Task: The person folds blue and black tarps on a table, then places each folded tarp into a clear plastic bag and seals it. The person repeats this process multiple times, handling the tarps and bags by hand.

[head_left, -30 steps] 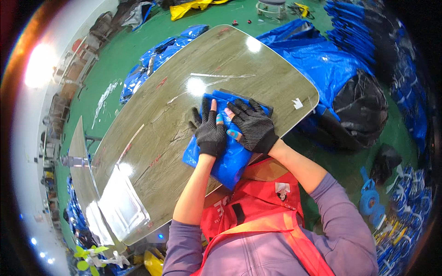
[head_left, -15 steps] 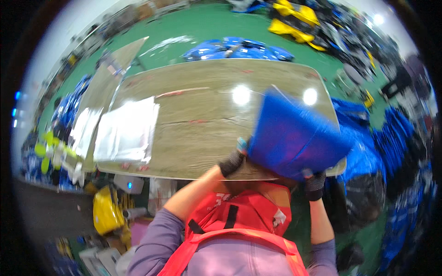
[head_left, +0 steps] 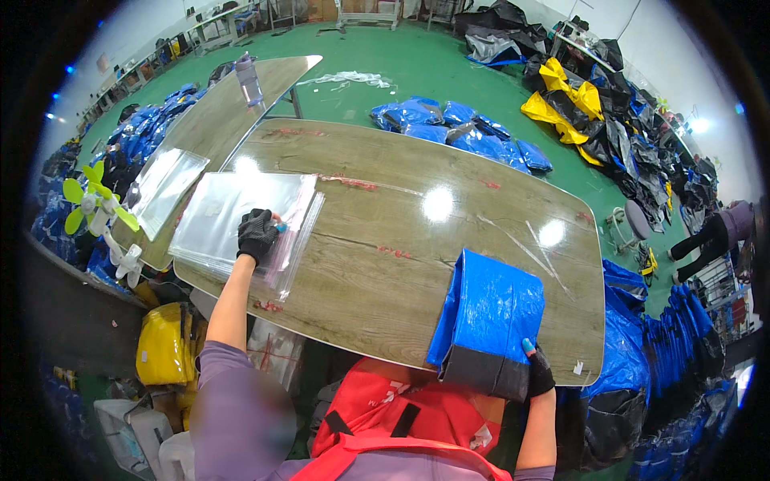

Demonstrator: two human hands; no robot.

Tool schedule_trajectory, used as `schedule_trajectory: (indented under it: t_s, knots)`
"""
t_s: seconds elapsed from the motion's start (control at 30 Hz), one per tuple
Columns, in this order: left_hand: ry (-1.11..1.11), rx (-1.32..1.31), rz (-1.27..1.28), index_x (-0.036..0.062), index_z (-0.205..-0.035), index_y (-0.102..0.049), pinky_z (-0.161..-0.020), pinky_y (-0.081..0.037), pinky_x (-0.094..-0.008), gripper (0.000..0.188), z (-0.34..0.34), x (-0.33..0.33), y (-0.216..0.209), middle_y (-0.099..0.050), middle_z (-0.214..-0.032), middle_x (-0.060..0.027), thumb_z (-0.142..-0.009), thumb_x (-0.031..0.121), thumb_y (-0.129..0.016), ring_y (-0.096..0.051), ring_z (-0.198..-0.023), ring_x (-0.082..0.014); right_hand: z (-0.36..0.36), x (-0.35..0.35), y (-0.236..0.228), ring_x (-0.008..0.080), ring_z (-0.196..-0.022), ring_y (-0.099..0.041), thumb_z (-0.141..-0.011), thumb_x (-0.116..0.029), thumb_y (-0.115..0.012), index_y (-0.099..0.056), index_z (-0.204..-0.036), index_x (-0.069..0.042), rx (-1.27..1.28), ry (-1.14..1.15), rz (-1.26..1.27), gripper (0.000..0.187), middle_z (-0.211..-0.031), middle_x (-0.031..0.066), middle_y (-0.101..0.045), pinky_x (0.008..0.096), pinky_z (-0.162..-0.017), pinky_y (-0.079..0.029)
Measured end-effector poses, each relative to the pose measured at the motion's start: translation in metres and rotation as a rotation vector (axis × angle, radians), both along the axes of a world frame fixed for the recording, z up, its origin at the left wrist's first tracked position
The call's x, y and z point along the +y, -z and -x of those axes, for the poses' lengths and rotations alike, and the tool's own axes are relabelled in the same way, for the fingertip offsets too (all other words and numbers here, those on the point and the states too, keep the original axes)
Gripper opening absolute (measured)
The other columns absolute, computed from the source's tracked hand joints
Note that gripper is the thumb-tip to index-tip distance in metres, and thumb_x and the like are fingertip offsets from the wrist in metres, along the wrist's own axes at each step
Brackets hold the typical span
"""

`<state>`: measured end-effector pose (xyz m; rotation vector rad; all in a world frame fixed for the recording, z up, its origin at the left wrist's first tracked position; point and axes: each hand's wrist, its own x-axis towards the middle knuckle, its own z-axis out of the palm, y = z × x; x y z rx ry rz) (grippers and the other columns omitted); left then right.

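Observation:
A folded blue and black tarpaulin piece [head_left: 499, 309] lies at the table's near right, its black end at the front edge. My right hand [head_left: 540, 375], in a dark fingerless glove, grips its near right corner with the thumb on top. Over to the left, a stack of clear plastic bags [head_left: 210, 210] lies flat. My left hand [head_left: 258, 233], gloved the same way, is on the stack with its fingers curled and pinched at the top bag. The fingertips are partly hidden.
The wood-patterned table [head_left: 385, 313] has a second table [head_left: 192, 132] at its left, bearing a bottle [head_left: 249, 80] and more clear bags. A green fan [head_left: 98, 200] stands at far left. Blue packages [head_left: 457, 128] lie beyond the table; blue tarpaulins [head_left: 618, 337] hang at right.
My left hand has left the blue piece and moved left onto the clear bags. The blue piece has come down onto the table, still in my right hand. The view has shifted.

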<state>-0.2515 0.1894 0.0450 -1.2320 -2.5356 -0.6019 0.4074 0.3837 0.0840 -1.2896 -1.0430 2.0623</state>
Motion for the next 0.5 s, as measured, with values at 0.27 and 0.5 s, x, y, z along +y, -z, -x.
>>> schedule_trajectory:
  t_s: [0.27,0.5]
  knots:
    - [0.389,-0.314,-0.175,0.0058,-0.08,-0.062,-0.074,-0.047,-0.0411,0.011,-0.131,0.045,-0.028,-0.063,-0.081,-0.0133,-0.077,0.016,-0.064,-0.059,-0.08,-0.0339,0.011,-0.01,-0.014,0.0268,-0.112,-0.057,-0.085,-0.033,-0.068,-0.039,-0.141,0.0,0.017,0.006,-0.138,0.071,-0.133,0.0151,-0.052,0.0409,-0.094,-0.048]
    - [0.791,-0.278,-0.176,0.0082,-0.086,-0.06,-0.088,-0.041,-0.0455,0.021,-0.312,0.073,-0.005,-0.061,-0.095,-0.0117,-0.073,0.023,-0.069,-0.054,-0.096,-0.0347,0.001,-0.011,-0.051,0.0263,-0.112,-0.057,-0.085,-0.031,-0.067,-0.037,-0.142,-0.001,0.109,0.024,-0.059,0.071,-0.132,0.0166,-0.052,0.04,-0.095,-0.048]
